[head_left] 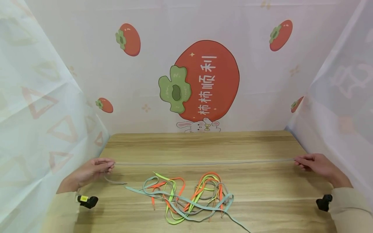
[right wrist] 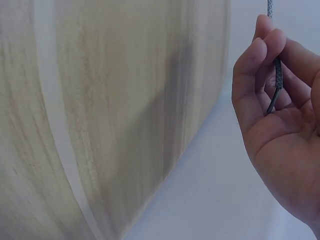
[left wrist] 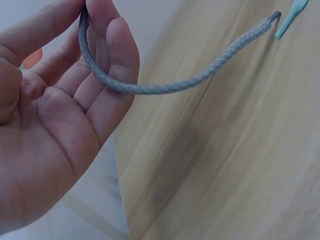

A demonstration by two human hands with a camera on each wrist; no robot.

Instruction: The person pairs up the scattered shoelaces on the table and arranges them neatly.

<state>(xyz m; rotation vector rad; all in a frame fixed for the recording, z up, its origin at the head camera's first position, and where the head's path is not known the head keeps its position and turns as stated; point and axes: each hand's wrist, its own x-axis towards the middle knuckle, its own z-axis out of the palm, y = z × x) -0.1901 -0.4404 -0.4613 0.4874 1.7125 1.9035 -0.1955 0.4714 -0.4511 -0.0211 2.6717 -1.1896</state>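
A thin grey round shoelace [head_left: 204,164] stretches nearly straight across the table between both hands. At the left, my left hand [head_left: 94,170] pinches it between thumb and fingertips, and its loose tail [left wrist: 165,89] curves down from the hand toward the tabletop. On the far right, my right hand [head_left: 316,166] pinches the other end, with the dark tip [right wrist: 273,100] of the lace poking into the palm. Below the stretched lace lies a loose tangle of flat shoelaces: light teal [head_left: 201,205], neon yellow-green [head_left: 172,221] and orange [head_left: 183,185], with grey-brown ones among them.
The wood-grain table [head_left: 131,145] ends at a white backdrop [head_left: 87,38] printed with persimmons. White printed sheets hang close on the left [head_left: 35,113] and right [head_left: 346,97]. Dark wrist cameras [head_left: 88,201] sit under both sleeves.
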